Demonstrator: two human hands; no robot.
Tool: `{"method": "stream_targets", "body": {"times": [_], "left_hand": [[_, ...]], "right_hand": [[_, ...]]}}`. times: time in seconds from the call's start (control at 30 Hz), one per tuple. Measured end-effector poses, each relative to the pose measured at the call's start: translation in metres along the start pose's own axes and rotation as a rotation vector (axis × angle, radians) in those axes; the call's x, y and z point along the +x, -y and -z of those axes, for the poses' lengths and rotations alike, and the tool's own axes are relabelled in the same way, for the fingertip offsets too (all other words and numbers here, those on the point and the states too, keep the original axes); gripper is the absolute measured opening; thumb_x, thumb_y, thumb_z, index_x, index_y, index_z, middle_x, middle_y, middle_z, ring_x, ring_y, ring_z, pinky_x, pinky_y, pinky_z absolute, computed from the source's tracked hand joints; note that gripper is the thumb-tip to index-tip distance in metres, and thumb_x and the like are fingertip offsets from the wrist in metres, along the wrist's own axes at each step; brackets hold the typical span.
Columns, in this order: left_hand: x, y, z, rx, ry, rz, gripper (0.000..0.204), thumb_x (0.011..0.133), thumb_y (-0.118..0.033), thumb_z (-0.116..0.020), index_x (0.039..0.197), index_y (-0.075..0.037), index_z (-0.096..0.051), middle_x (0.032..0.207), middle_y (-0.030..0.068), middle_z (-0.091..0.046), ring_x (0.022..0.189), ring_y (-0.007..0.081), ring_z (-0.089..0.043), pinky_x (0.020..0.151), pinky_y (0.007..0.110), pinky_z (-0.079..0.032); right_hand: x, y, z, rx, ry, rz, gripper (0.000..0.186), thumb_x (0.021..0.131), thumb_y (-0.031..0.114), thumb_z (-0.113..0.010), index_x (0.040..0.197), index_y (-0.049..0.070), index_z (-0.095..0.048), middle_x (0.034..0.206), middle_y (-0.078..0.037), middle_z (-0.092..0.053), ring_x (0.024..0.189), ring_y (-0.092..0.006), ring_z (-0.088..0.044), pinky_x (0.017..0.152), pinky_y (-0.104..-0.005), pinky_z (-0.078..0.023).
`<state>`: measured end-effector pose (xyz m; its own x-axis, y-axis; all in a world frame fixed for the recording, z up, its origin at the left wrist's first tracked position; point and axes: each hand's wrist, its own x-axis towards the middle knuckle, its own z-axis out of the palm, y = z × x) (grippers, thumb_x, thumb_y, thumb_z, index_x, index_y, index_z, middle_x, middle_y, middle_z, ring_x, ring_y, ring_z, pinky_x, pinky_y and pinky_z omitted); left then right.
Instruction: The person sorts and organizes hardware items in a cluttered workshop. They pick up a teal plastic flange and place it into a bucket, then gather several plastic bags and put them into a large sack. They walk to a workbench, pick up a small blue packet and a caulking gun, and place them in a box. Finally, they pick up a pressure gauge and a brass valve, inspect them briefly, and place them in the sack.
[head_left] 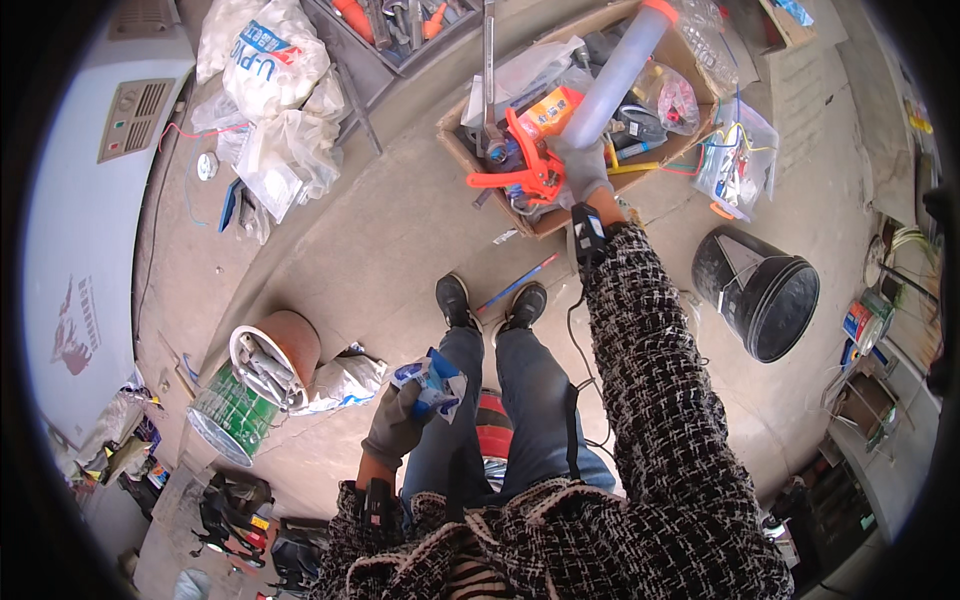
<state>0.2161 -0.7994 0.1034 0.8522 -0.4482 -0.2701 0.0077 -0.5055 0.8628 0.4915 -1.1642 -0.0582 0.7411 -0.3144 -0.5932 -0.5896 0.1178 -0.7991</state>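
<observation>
In my gloved right hand (582, 172) is a caulking gun (620, 75), its fingers wrapped round the barrel close to the handle. The barrel is translucent with an orange end cap, and the orange handle and trigger stick out to the left. A long metal rod rises beside the handle. All of this is over a cardboard box (560, 222) packed with tools, bags and bottles. Close to my left knee, my gloved left hand (394, 425) is closed on a crumpled blue-and-white plastic packet (432, 385). What the packet contains is hidden.
A black bucket (740, 285) lies tipped at right. Left of my legs are a reddish bucket (292, 338) and a green bucket (235, 415). White sacks (275, 70) and a grey tool tray (375, 85) lie at the far left. A clear bag (740, 165) lies beside the box.
</observation>
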Motion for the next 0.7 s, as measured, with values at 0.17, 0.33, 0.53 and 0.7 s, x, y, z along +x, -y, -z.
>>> {"method": "stream_targets", "body": {"times": [0.17,0.33,0.53,0.7], "left_hand": [[-0.009,0.013,0.002,-0.196,0.066,0.121,0.061,0.074,0.006,-0.074,0.129,-0.006,-0.05,0.118,0.0231,-0.063,0.106,0.0443,-0.063,0.088,0.047,-0.053],[-0.026,0.013,0.021,-0.539,0.089,0.457,0.05,0.075,0.009,-0.073,0.12,-0.004,-0.056,0.116,0.0206,-0.064,0.103,0.0401,-0.064,0.088,0.044,-0.053],[-0.074,0.002,0.067,-1.157,0.016,0.658,0.041,0.096,-0.039,-0.052,0.111,-0.001,-0.056,0.095,0.0055,-0.059,0.078,0.0155,-0.055,0.074,0.026,-0.046],[-0.125,0.029,0.08,-0.828,-0.168,0.734,0.046,0.095,-0.038,-0.059,0.126,-0.005,-0.052,0.11,0.0064,-0.06,0.098,0.0188,-0.058,0.087,0.03,-0.049]], "right_hand": [[-0.076,-0.006,0.032,0.365,0.369,0.135,0.036,0.088,0.017,-0.068,0.118,0.0,-0.058,0.103,-0.005,-0.065,0.095,-0.0169,-0.064,0.083,-0.0313,-0.053],[-0.191,-0.051,-0.018,0.438,0.319,-0.176,0.039,0.084,0.01,-0.071,0.12,0.002,-0.058,0.108,-0.005,-0.064,0.099,-0.0156,-0.062,0.087,-0.0321,-0.051],[-0.255,-0.073,-0.108,0.366,0.535,-0.166,0.036,0.076,0.007,-0.077,0.11,0.008,-0.063,0.09,0.001,-0.062,0.077,-0.0094,-0.058,0.063,-0.0255,-0.047],[-0.252,-0.096,-0.179,0.261,0.53,-0.205,0.033,0.071,0.012,-0.075,0.098,0.007,-0.056,0.09,-0.003,-0.059,0.083,-0.0132,-0.058,0.069,-0.0315,-0.05]]}}
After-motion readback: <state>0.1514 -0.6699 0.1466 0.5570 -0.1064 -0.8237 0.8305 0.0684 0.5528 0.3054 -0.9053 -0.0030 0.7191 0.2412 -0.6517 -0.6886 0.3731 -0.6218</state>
